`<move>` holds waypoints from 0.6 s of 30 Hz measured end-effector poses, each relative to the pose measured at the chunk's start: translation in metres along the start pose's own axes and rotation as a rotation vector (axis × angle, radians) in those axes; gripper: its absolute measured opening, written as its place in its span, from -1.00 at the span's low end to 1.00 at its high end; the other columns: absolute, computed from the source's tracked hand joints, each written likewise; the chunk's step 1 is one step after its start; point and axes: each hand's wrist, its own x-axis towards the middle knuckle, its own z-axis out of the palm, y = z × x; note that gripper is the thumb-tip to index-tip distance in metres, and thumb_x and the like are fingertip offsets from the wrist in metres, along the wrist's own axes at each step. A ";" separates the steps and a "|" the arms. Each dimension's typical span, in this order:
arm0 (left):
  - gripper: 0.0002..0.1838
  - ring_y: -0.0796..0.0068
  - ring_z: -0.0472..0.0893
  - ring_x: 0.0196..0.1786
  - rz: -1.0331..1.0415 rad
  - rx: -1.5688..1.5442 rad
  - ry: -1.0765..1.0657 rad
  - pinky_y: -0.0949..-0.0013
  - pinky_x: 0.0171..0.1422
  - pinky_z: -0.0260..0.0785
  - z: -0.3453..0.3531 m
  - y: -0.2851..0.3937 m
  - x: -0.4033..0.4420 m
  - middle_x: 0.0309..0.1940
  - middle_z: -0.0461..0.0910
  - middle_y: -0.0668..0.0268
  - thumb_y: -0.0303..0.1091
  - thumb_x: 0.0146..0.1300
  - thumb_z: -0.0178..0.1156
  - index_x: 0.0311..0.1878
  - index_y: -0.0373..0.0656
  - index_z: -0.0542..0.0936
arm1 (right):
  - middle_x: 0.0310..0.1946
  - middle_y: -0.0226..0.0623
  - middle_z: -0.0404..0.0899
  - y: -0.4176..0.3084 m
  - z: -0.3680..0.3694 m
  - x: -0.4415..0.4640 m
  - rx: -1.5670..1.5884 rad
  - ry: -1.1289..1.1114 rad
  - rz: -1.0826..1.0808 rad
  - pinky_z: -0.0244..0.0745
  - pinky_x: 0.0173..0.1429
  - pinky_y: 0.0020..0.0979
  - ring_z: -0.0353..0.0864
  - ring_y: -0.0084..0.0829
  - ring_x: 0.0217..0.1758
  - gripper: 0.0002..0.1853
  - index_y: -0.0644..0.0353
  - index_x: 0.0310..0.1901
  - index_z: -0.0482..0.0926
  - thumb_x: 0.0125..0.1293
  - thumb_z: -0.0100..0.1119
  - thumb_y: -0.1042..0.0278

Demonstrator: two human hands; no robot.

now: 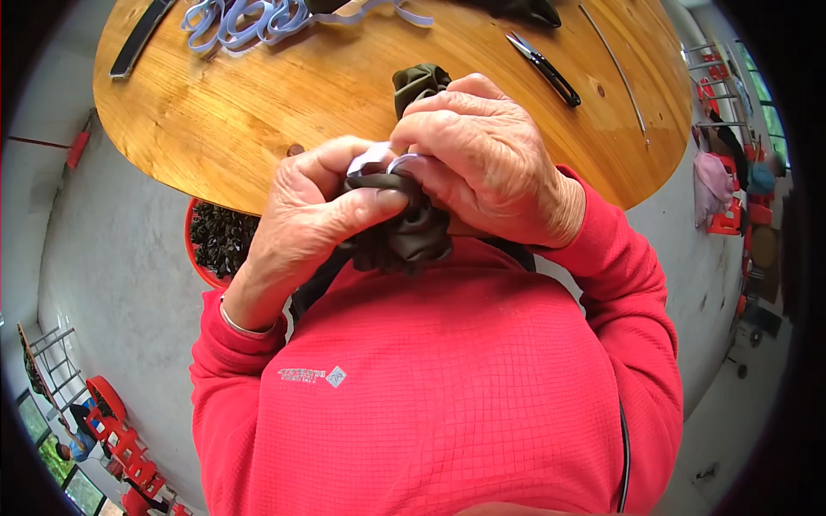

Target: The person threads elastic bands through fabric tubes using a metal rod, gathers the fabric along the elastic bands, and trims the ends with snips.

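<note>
Dark olive gathered fabric hangs between my hands, close to my chest. My left hand pinches it, thumb on top, beside a pale elastic band that comes out of the fabric. My right hand has its fingers closed at the band's looped end, touching the fabric. Another bunched part of the fabric sticks out beyond my right fingers. The fingertips of my right hand are partly hidden.
On the round wooden table lie a pile of pale elastic, black-handled snips, a thin metal rod and a dark strip. A red basin of dark pieces stands below the left edge.
</note>
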 end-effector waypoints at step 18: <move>-0.93 0.71 0.46 -0.48 -0.165 0.481 -0.192 0.54 -0.38 0.30 0.002 0.019 -0.007 -0.59 0.53 0.42 -0.50 -0.01 0.29 -0.44 -0.26 0.60 | -0.62 -0.42 0.34 -0.016 -0.019 -0.011 0.078 -0.368 0.004 0.31 -0.24 -0.34 0.43 -0.38 -0.43 -0.80 0.17 -0.42 0.51 -0.17 0.26 0.47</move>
